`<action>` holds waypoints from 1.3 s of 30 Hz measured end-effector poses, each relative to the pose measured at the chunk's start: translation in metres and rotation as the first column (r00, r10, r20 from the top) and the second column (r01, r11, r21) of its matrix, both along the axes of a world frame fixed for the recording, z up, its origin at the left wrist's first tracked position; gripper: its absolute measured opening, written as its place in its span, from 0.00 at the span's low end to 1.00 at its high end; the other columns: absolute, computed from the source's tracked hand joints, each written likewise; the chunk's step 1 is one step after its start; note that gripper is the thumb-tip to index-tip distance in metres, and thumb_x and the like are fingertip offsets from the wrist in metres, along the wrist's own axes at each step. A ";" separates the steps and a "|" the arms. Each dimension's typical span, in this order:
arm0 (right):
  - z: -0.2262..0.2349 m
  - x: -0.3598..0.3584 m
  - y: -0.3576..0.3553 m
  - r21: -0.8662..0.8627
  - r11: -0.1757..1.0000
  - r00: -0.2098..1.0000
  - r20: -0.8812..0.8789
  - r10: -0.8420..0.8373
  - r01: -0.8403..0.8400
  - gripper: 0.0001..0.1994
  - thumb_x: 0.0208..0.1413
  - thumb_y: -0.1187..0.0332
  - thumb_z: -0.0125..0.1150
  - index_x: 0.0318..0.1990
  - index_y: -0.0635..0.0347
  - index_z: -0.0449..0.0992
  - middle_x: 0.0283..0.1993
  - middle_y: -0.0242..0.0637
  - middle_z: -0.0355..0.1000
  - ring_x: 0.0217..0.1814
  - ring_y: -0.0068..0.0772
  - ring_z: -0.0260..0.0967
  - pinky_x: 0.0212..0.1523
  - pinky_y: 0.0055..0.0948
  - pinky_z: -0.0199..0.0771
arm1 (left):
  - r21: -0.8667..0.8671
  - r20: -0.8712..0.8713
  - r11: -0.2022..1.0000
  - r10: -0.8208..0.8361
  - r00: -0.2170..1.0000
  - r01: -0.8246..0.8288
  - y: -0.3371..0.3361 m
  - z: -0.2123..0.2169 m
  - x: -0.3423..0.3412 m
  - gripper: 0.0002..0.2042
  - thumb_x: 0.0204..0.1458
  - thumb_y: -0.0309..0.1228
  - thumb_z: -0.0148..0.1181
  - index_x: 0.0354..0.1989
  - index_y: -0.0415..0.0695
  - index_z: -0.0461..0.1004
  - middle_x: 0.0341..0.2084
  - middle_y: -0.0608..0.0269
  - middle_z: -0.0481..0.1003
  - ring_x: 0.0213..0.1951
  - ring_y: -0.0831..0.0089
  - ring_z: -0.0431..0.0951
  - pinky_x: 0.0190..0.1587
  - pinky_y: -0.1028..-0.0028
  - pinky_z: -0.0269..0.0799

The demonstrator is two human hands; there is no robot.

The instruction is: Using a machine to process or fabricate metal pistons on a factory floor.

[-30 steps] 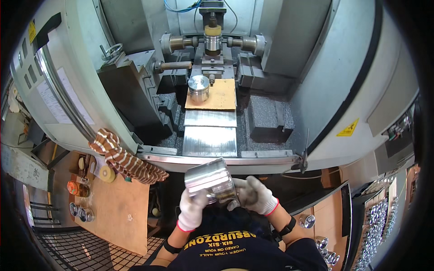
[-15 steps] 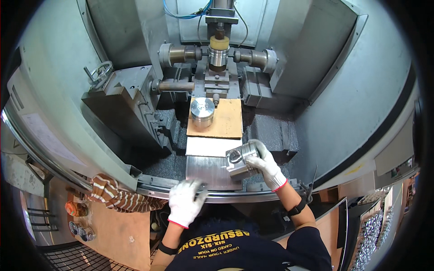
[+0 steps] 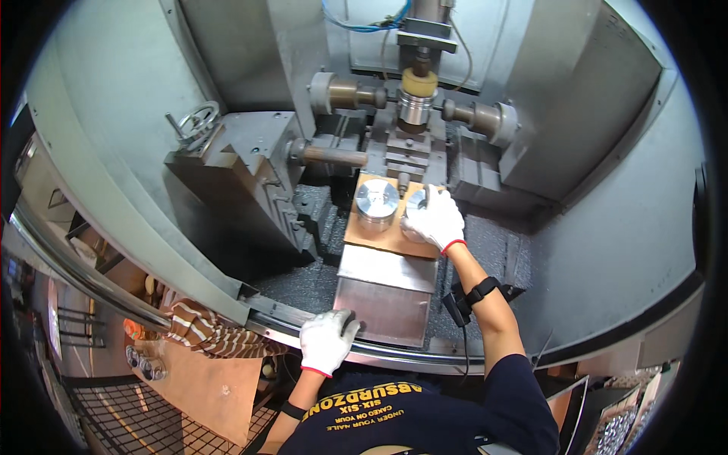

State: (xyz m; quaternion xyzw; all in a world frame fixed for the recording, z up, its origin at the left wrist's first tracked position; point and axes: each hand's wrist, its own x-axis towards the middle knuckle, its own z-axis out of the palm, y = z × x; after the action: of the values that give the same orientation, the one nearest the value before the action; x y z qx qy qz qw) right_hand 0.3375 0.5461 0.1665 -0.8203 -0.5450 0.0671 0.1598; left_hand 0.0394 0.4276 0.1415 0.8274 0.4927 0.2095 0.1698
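My right hand (image 3: 436, 219), in a white knit glove with a red cuff, is wrapped round a metal piston (image 3: 415, 202) on the brown board (image 3: 394, 242). The glove hides much of this piston, and I cannot tell whether its full weight rests on the board. Just left of it a second piston (image 3: 376, 203) stands upright, its shiny round top facing up. My left hand (image 3: 327, 340), gloved the same way, rests at the machine's front rail with thumb and fingers apart, holding nothing.
Behind the board another piston (image 3: 415, 108) stands under a yellow pad (image 3: 418, 83), between two horizontal spindles (image 3: 353, 95). A handwheel (image 3: 199, 123) tops the block at left. A metal plate (image 3: 385, 307) lies before the board; a striped cloth (image 3: 216, 331) hangs over the front rail.
My right hand has carried the piston from above the front plate forward onto the board, beside the other piston. My left hand has settled at the rail. The whole view has shifted and tilted.
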 end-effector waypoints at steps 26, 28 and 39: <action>-0.027 -0.019 -0.019 0.318 0.945 0.985 0.172 0.020 -0.075 0.47 0.34 0.55 0.73 0.65 0.64 0.58 0.63 0.61 0.58 0.64 0.61 0.58 0.64 0.48 0.61 | -0.023 0.007 0.997 0.067 0.998 -0.067 -0.015 -0.037 -0.012 0.18 0.55 0.46 0.53 0.38 0.42 0.76 0.27 0.54 0.77 0.33 0.56 0.78 0.41 0.60 0.72; -0.058 -0.020 -0.038 0.563 0.802 0.917 0.396 -0.052 -0.198 0.34 0.41 0.60 0.66 0.58 0.65 0.67 0.57 0.58 0.66 0.59 0.57 0.64 0.59 0.47 0.66 | -0.042 0.001 0.999 0.034 0.999 -0.034 -0.015 -0.030 -0.012 0.18 0.54 0.46 0.54 0.32 0.41 0.77 0.25 0.52 0.76 0.32 0.55 0.78 0.40 0.59 0.73; -0.079 -0.175 -0.215 0.200 0.892 0.913 0.033 0.407 -0.405 0.20 0.59 0.62 0.56 0.58 0.57 0.71 0.52 0.51 0.72 0.55 0.53 0.69 0.55 0.46 0.70 | 0.126 -0.016 0.992 -0.010 1.000 0.012 -0.035 -0.045 -0.005 0.08 0.43 0.35 0.55 0.20 0.46 0.77 0.16 0.51 0.74 0.20 0.50 0.75 0.28 0.54 0.69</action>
State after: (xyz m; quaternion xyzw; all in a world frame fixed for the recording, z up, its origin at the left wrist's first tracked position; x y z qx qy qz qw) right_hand 0.1626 0.3309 0.0879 -0.6676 -0.7073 0.0471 0.2274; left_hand 0.0346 0.3928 0.0964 0.8408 0.4751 0.2328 0.1147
